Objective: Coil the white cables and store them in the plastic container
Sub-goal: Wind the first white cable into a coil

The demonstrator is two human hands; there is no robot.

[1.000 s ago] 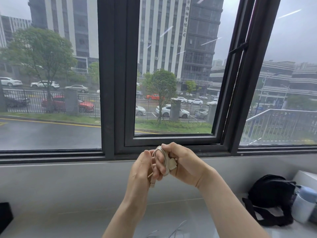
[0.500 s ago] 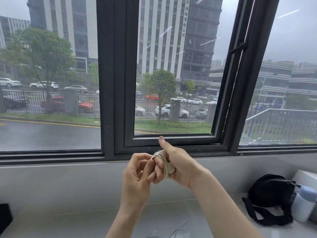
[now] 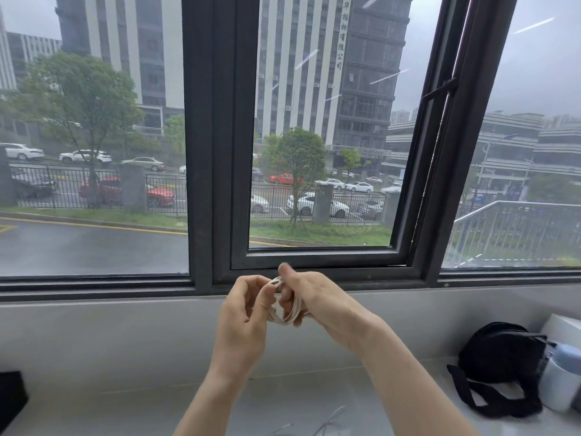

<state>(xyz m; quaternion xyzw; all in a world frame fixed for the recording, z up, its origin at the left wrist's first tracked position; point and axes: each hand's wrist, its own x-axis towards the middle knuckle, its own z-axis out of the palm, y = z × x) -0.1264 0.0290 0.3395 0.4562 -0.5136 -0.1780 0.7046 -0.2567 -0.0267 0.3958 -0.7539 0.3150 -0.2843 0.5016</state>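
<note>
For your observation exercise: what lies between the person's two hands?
Head view: the coiled white cable spans between the left hand and right hand, both gripping it.

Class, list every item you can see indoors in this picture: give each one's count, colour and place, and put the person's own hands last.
coiled cable: one, white, held up between both hands before the window
loose cable: one, white, on the counter at the bottom edge
bag: one, black, far right of the counter
bottle: one, white with a pale blue cap, right of the bag
box: one, white, behind the bottle
dark object: one, black, left edge
left hand: gripping the coil
right hand: gripping the coil
</note>
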